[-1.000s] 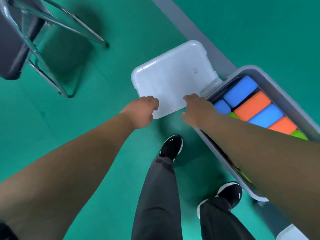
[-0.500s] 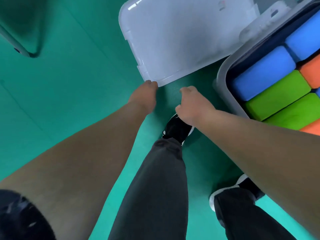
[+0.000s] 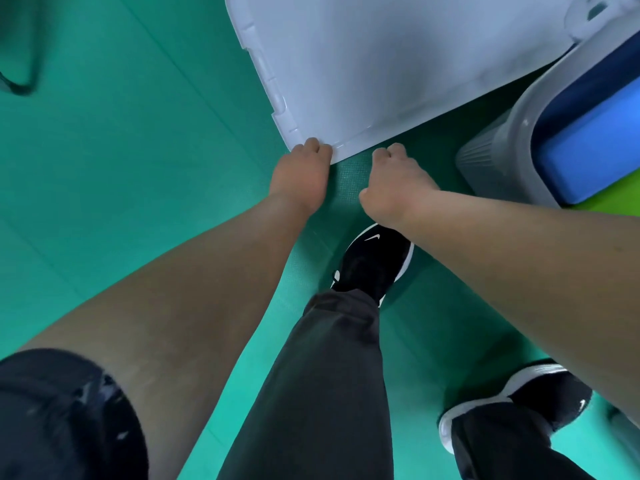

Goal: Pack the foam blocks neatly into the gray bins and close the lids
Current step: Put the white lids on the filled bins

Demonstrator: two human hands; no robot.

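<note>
One view, worn on the person's head: it looks steeply down and a little forward, almost along the body to the green floor (image 3: 121, 168). The wide lens bends the edges (the forearms swell toward the lower corners). Both arms reach away from the camera, up the frame, and the left hand (image 3: 304, 174) and right hand (image 3: 394, 181) lie near its middle. The lid (image 3: 398, 64) fills the top, near the lens; the bin (image 3: 512, 161) is cut by the right edge. The shoes (image 3: 374, 261) lie below the hands, with the camera nearly straight above them.
</note>
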